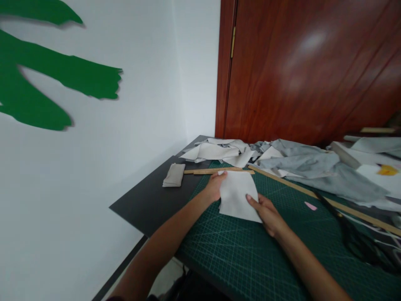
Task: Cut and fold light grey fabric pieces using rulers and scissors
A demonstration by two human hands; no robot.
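Observation:
Between my two hands is a roughly square piece of pale grey-white fabric (238,196), held up over the green cutting mat (232,255). My left hand (215,186) pinches its upper left edge, thumb on top. At its right edge my right hand (266,211) grips with the thumb lying on the face and the fingers behind it. A sliver of another layer shows at the lower left corner; how many layers there are I cannot tell. To the left, a small stack of folded pale fabric (174,175) lies on the dark board.
Wooden strips (203,171) lie behind my hands. A long wooden ruler (288,184) slants to the right. Black scissors (351,234) and a pink scrap (310,205) rest on the mat. Heaped white and grey fabric (300,161) lines the back, against a wooden door (300,71).

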